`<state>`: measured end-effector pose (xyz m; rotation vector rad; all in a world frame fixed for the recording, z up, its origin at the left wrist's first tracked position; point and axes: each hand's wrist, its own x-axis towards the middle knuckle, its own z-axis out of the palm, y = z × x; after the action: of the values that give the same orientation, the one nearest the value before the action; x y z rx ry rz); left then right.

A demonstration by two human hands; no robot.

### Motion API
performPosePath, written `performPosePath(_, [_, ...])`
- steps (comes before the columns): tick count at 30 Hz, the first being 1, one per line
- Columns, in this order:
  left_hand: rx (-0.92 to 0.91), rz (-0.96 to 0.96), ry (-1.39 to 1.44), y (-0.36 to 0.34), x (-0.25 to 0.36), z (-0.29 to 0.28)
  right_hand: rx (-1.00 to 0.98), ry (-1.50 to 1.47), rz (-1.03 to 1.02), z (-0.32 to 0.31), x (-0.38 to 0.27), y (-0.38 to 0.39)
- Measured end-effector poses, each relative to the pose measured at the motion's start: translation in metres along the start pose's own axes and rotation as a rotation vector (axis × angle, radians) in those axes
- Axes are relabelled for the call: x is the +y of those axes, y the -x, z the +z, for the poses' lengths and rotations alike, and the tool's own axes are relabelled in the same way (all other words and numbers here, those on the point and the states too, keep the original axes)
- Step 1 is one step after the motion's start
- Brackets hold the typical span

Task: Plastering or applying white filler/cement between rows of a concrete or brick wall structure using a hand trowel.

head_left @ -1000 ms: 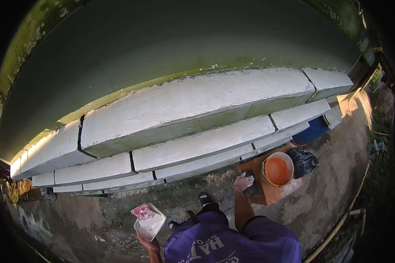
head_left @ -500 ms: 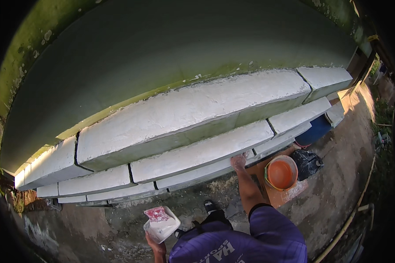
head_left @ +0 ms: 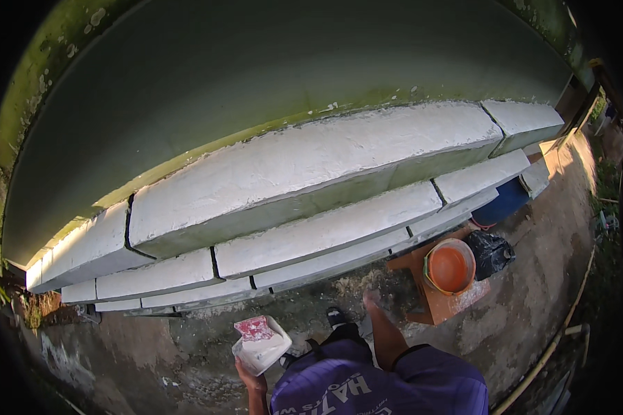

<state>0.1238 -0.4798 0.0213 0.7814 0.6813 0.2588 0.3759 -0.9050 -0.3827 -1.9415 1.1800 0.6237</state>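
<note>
My left hand (head_left: 250, 375) grips a white square tub (head_left: 278, 351) from its near left side, low in front of my body. White paste lies in the tub, and a red, paste-smeared spreader (head_left: 255, 328) rests across its far left part. Lower right of centre, my right hand (head_left: 372, 299) hangs over the ground, between the stepped white ledges and my body. It is small and blurred here, so its fingers and anything in them cannot be made out. The lowest white ledge (head_left: 332, 261) lies beyond it, apart from the hand.
White-coated ledges (head_left: 311, 162) with dark joints step down from a green wall (head_left: 270, 76). To the right, an orange bucket (head_left: 451, 268) stands on a brown wooden stool (head_left: 432, 310), with a black plastic bag (head_left: 490, 252) beside it. A blue container (head_left: 503, 202) is farther back.
My right hand has drawn back from the lower ledge toward my body. My left hand still holds the tub, and the view has shifted slightly.
</note>
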Motion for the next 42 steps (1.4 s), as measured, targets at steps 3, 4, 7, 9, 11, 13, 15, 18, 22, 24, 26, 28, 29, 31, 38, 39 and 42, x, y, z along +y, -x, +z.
performPosePath(3, [0.035, 0.024, -0.073, 0.003, 0.002, -0.019, -0.266, -0.543, -0.064, 0.017, -0.001, 0.131])
performPosePath(4, [0.037, 0.022, -0.069, 0.001, 0.003, -0.013, -0.457, -0.930, -0.076, -0.001, -0.010, 0.149])
performPosePath(7, [0.037, 0.047, -0.092, 0.005, 0.009, -0.015, 0.273, -0.037, -0.853, -0.033, -0.089, 0.226])
performPosePath(9, [0.075, 0.066, -0.080, 0.008, 0.009, -0.020, 0.341, 0.061, -0.920, -0.065, -0.148, 0.270])
performPosePath(11, [0.065, 0.071, -0.098, 0.005, 0.008, -0.022, 0.386, 0.131, -0.928, -0.066, -0.174, 0.277])
performPosePath(13, [0.080, 0.067, -0.092, 0.004, 0.009, -0.020, 0.476, 0.183, -0.728, -0.053, -0.187, 0.271])
performPosePath(15, [0.109, 0.076, -0.076, 0.006, 0.012, -0.020, 0.530, 0.228, -0.843, -0.025, -0.179, 0.283])
performPosePath(18, [0.134, 0.130, -0.083, 0.015, 0.016, -0.026, 0.362, 0.432, -1.107, 0.017, -0.152, 0.333])
performPosePath(22, [0.278, 0.242, -0.113, 0.022, 0.009, -0.053, -0.416, 0.738, -1.521, 0.033, -0.161, 0.405])
performPosePath(24, [0.317, 0.223, -0.029, 0.032, 0.015, -0.049, -0.525, 0.744, -1.474, 0.043, -0.189, 0.437])
performPosePath(26, [0.355, 0.247, -0.016, 0.033, 0.010, -0.061, -0.294, 0.431, -1.914, 0.064, -0.217, 0.430])
performPosePath(28, [0.386, 0.262, -0.005, 0.038, 0.005, -0.066, -0.203, 0.706, -1.959, 0.084, -0.242, 0.409])
performPosePath(29, [0.371, 0.255, 0.015, 0.042, 0.006, -0.067, -0.215, 0.713, -1.975, 0.092, -0.248, 0.398])
performPosePath(31, [0.363, 0.259, 0.044, 0.045, 0.006, -0.069, -0.376, 0.995, -1.786, 0.105, -0.261, 0.384])
performPosePath(38, [0.508, 0.303, 0.032, 0.046, -0.019, -0.096, -0.223, 0.767, -2.032, 0.123, -0.243, 0.378])
performPosePath(39, [0.551, 0.299, -0.010, 0.046, -0.023, -0.097, -0.271, 0.715, -1.972, 0.124, -0.241, 0.378])
performPosePath(42, [0.643, 0.301, -0.063, 0.050, -0.022, -0.090, -0.487, 0.754, -1.889, 0.110, -0.219, 0.403])
